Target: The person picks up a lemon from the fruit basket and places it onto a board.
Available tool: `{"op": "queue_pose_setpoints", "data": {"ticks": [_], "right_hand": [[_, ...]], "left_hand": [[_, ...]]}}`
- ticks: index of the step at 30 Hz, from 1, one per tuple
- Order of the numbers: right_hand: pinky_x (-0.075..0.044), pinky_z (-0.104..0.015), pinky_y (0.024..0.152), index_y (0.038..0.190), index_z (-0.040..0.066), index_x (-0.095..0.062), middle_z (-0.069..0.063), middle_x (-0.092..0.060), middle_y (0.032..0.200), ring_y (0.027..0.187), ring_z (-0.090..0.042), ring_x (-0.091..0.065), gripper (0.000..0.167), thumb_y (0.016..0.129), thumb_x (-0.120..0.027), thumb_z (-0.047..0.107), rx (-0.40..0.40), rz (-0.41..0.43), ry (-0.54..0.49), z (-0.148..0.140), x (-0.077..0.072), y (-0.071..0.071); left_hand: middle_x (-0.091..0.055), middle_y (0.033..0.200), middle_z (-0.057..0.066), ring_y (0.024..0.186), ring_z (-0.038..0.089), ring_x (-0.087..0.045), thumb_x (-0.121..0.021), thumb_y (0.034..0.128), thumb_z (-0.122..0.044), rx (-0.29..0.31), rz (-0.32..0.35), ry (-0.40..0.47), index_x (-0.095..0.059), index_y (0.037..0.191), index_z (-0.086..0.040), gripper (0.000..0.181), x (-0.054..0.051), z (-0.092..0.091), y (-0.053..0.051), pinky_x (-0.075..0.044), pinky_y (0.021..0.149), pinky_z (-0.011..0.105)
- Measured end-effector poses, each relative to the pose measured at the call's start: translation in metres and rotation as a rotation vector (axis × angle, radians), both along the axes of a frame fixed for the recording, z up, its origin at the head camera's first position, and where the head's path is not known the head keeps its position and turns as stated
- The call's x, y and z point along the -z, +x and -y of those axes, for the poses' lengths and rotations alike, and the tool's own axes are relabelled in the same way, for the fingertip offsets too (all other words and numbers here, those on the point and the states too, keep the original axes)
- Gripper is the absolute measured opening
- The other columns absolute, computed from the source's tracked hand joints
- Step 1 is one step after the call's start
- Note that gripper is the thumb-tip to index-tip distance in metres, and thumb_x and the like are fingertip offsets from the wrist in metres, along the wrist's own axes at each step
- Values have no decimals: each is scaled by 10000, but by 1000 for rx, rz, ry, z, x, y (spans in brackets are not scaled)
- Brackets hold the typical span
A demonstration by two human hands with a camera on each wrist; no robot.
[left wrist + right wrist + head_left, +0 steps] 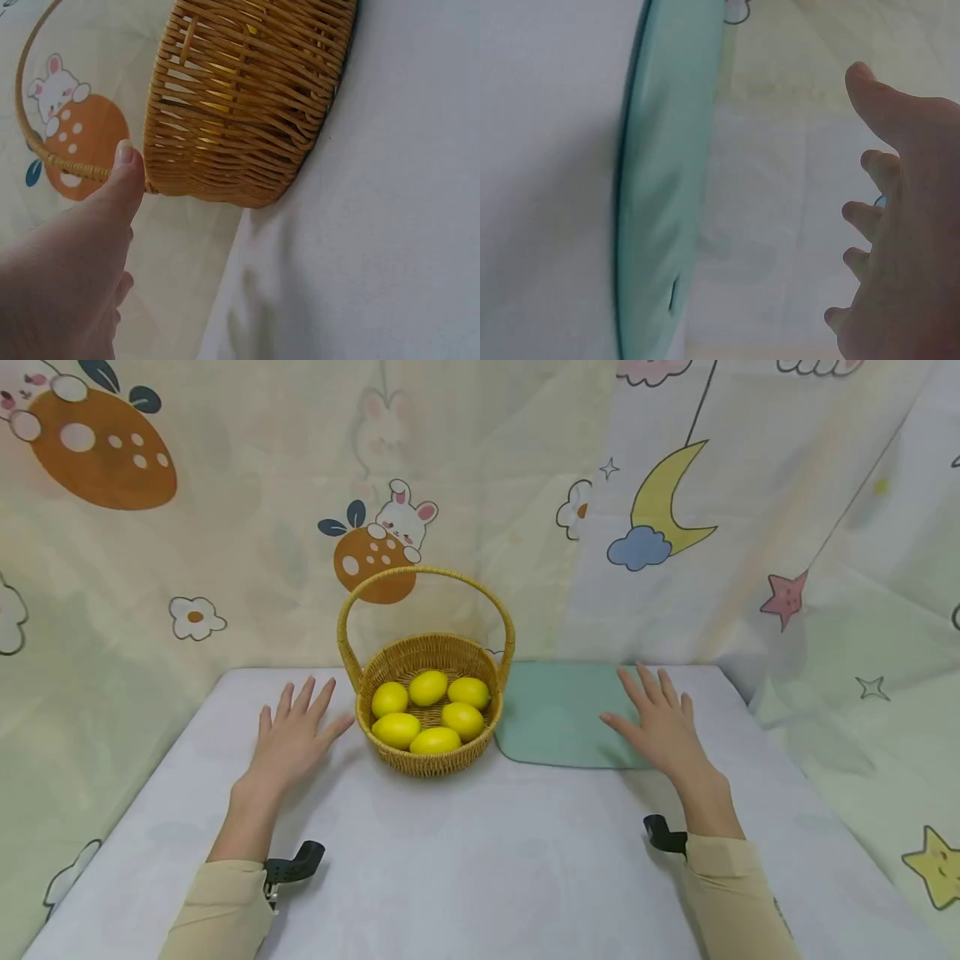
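A wicker basket (426, 765) with a tall arched handle stands upright on the table and holds several yellow lemons (437, 741). Just left of it the left hand (288, 745) is spread with straight fingers, its thumb near the basket wall, holding nothing. In the left wrist view, the thumb of that hand (71, 262) overlaps the edge of the basket (240, 112); contact cannot be told. The right hand (666, 735), fingers spread and holding nothing, hovers over the right part of a green mat (562, 718). The right wrist view shows this hand (911, 217) raised above the mat (660, 187).
A white-covered table (480, 860) extends in front of the basket and mat. Behind it hangs a patterned curtain (262, 527) with printed rabbits, a moon and stars. Each wrist carries a black mount, the left one (296, 863) and the right one (663, 837).
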State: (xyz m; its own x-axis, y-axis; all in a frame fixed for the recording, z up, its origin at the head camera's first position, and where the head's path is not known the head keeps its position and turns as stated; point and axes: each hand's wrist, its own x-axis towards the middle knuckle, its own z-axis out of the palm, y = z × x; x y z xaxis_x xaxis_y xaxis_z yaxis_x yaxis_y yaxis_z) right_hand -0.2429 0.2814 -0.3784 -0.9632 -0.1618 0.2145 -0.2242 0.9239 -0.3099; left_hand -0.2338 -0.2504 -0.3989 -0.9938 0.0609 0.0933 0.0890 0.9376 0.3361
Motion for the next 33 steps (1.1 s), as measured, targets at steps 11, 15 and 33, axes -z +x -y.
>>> {"op": "queue_pose_setpoints", "data": {"ticks": [11, 15, 33], "right_hand": [[-47, -771, 1131, 1611, 219, -163, -147, -112, 1678, 1548, -414, 27, 841, 955, -546, 582, -73, -70, 10, 25, -16, 8], [-33, -757, 1143, 1611, 251, -153, -108, -97, 1686, 1550, -408, 23, 837, 953, -558, 572, -112, -77, 5, 35, -21, 10], [-61, -727, 1172, 1600, 341, -150, -45, -105, 1691, 1566, -339, -4, 832, 933, -586, 580, -257, -49, 41, 80, -26, 21]], "left_hand": [[-7, 1685, 140, 1529, 454, 79, -295, 952, -743, 30, 3, 31, -52, 1613, -275, 845, -6, -9, -1, 70, 1132, 760], [1, 1686, 134, 1530, 452, 80, -284, 941, -761, 31, 22, 41, -33, 1612, -282, 861, -4, -11, -2, 77, 1134, 757], [-17, 1687, 129, 1537, 434, 73, -280, 963, -732, 75, 101, 161, -3, 1612, -269, 844, 6, -12, -8, 19, 1140, 762]]}}
